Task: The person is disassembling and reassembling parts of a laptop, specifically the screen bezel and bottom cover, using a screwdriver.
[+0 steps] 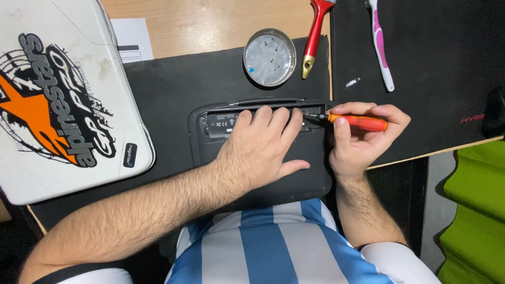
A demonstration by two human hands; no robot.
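A black flat device [210,142] lies face down on a dark mat, its label strip showing along the far edge. My left hand [260,147] rests flat on its back, fingers spread toward the far edge. My right hand [363,137] grips an orange-handled screwdriver [357,122] held nearly level. Its metal tip points left and meets the device's far right corner.
A round metal dish [269,57] holding small screws sits beyond the device. A red-handled brush [314,37] and a white-and-pink toothbrush [380,42] lie farther back. A white stickered laptop [63,100] fills the left. Green fabric [473,210] is at the right.
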